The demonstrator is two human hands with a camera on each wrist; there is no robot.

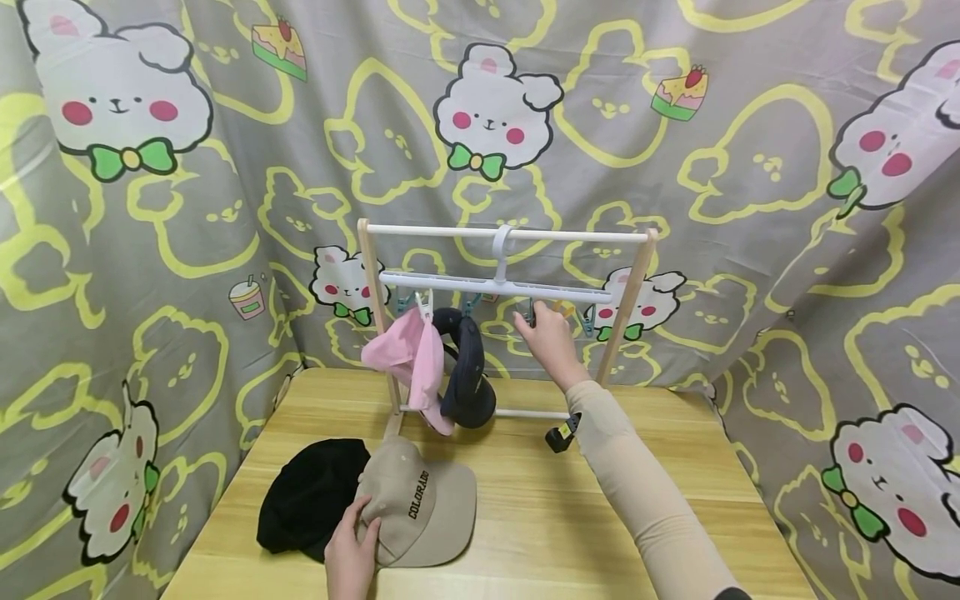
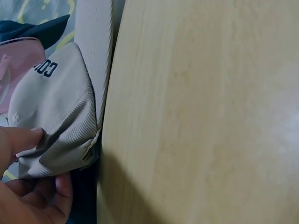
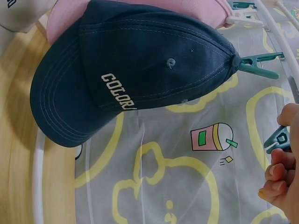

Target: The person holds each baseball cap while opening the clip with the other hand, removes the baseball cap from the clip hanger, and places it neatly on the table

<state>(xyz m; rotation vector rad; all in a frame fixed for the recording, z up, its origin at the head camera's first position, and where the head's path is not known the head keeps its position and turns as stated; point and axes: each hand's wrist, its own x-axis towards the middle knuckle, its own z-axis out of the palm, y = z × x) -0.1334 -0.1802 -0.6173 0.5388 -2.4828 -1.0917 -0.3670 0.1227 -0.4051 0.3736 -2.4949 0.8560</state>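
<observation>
On the table lies a beige cap [image 1: 401, 492] lettered COLORADO, its brim toward the right. My left hand [image 1: 351, 550] pinches its crown fabric, thumb on one side and fingers beneath, as the left wrist view shows. My right hand [image 1: 553, 340] is up at the hanger [image 1: 450, 283], pinching a teal clothespin [image 3: 279, 139] between thumb and fingers. Left of it a navy cap [image 3: 154, 60] hangs from another teal clip [image 3: 259, 65]. A pink cap [image 1: 408, 354] hangs beside the navy one from a white clip [image 1: 425, 305].
A black cap [image 1: 311, 496] lies left of the beige one, partly overlapped by it. The hanger hooks over the white rail of a wooden-sided rack [image 1: 637, 283] on the table [image 1: 525, 517]. A patterned curtain [image 1: 600, 192] surrounds the table. A black strap device [image 1: 561, 435] sits at my right wrist.
</observation>
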